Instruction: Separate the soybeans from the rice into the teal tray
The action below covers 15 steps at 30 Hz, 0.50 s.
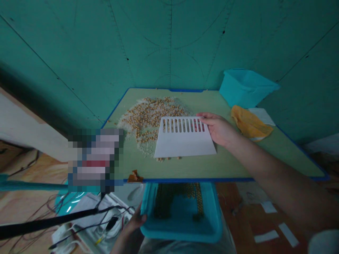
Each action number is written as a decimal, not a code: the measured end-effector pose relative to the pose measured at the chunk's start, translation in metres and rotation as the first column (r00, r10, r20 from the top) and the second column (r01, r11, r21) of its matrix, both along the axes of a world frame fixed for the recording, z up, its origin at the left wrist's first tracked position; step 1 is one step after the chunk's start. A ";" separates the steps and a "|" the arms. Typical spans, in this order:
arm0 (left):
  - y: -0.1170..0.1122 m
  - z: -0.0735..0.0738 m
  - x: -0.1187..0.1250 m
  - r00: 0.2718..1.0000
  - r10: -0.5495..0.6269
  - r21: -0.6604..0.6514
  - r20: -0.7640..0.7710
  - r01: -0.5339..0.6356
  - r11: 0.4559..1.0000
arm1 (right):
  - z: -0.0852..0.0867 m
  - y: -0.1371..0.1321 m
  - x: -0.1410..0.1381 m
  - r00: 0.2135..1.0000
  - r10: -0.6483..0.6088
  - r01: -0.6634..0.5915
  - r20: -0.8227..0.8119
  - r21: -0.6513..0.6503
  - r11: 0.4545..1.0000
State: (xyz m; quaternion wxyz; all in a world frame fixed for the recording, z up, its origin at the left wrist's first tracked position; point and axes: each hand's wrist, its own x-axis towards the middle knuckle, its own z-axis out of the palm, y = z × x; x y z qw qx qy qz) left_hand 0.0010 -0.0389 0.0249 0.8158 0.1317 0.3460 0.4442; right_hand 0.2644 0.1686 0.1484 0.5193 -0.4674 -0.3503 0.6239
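My right hand (pixel 215 128) grips the upper right corner of a white slotted scraper (pixel 185 144), its thumb and fingers closed on the slotted end. The scraper is held over the tabletop (pixel 233 158), its wide edge towards me. Behind and left of it lies a spread of round tan beans (pixel 148 113) mixed with small white grains. A few beans show by its near edge. Below the table's front edge, my left hand (pixel 135 222) holds the left side of a turquoise plastic basin (pixel 182 234). Dark and tan bits lie inside the basin, too shadowed to name.
A turquoise bin (pixel 243 88) stands at the table's back right. Near it lie an orange cloth (pixel 249 123) and a white sheet (pixel 262 115). A small brown scrap (pixel 135 176) is at the front edge. Cables and a black strap (pixel 66 218) are at lower left.
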 end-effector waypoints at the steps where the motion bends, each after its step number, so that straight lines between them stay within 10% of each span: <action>1: 0.001 0.000 0.000 1.000 -0.003 0.000 -0.005 0.003 1.000 | 0.000 0.000 0.000 1.000 0.005 -0.005 -0.001 0.003 1.000; 15: 0.000 0.006 0.006 0.999 -0.031 -0.001 -0.010 0.031 1.000 | -0.002 0.000 0.004 0.999 0.021 -0.021 0.036 -0.003 1.000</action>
